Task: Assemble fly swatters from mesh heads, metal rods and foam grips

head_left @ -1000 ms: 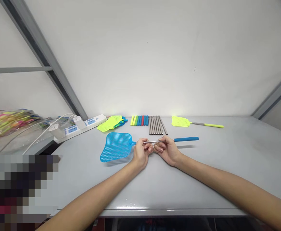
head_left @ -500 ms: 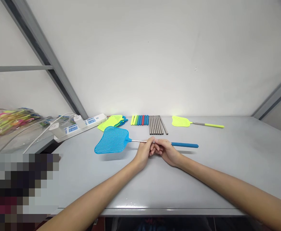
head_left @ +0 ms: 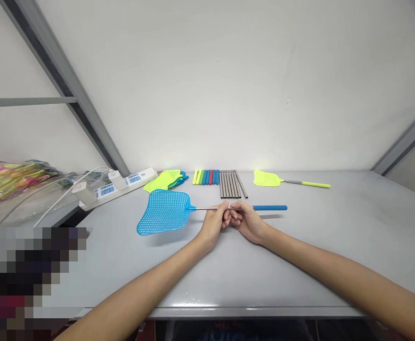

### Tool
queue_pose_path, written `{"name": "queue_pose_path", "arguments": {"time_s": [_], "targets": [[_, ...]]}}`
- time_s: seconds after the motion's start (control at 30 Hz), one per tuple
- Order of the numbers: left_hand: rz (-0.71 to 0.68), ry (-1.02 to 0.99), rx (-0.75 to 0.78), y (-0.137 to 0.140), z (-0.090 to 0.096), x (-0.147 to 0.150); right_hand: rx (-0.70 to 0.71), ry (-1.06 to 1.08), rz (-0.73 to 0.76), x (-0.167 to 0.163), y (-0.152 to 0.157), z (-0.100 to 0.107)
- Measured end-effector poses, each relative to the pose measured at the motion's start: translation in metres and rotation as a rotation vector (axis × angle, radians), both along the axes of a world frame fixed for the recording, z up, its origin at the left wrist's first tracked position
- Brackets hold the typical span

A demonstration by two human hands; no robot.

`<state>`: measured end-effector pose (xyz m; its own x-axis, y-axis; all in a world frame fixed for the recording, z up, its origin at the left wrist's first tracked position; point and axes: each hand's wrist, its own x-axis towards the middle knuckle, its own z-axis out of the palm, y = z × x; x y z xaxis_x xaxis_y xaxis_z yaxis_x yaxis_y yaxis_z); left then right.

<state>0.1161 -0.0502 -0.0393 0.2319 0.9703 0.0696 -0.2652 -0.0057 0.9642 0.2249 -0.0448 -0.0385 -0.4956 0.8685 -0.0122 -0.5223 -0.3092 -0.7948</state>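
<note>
A blue fly swatter point(head_left: 165, 212) is held level above the table, its perforated head to the left and its blue grip to the right. My left hand point(head_left: 214, 221) is closed on the thin metal rod near the middle. Right beside it, my right hand point(head_left: 246, 221) pinches the same rod just left of the blue grip. The fingertips of both hands almost meet under the rod, and my palms hide part of the fingers. Behind my hands lies a row of metal tubes point(head_left: 230, 183).
Left of the tubes are several coloured grips point(head_left: 206, 177) and a pile of yellow and blue swatter heads point(head_left: 165, 180). A complete yellow swatter point(head_left: 267, 179) lies back right. A power strip point(head_left: 122, 187) with plugs and bagged swatters point(head_left: 19, 177) are at the left.
The blue swatter has tilted slightly: its head is a little lower and its grip end has risen and shifted left. Both hands stay at about the same place on the rod.
</note>
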Motion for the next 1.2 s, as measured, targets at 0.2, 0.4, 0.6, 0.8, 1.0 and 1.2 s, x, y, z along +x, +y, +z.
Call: {"name": "queue_pose_path", "arguments": {"time_s": [0.2, 0.4, 0.6, 0.8, 1.0, 1.2], "targets": [[0.097, -0.041, -0.006, -0.002, 0.0, 0.004, -0.117, 0.01, -0.068, -0.002, 0.001, 0.001], [0.171, -0.072, -0.038, -0.003, 0.003, 0.009, -0.156, 0.055, -0.126, -0.002, 0.001, 0.002], [0.161, -0.161, -0.104, -0.002, 0.01, 0.012, -0.235, 0.08, -0.105, 0.004, 0.005, 0.006], [0.159, -0.193, -0.112, 0.004, 0.008, 0.012, -0.324, 0.05, -0.089, 0.013, 0.008, 0.013], [0.168, -0.203, -0.137, 0.01, 0.009, 0.01, -0.364, 0.071, -0.14, 0.02, 0.012, 0.013], [0.093, -0.054, -0.076, 0.01, 0.004, 0.01, -0.377, 0.114, -0.196, 0.023, 0.012, 0.009]]}}
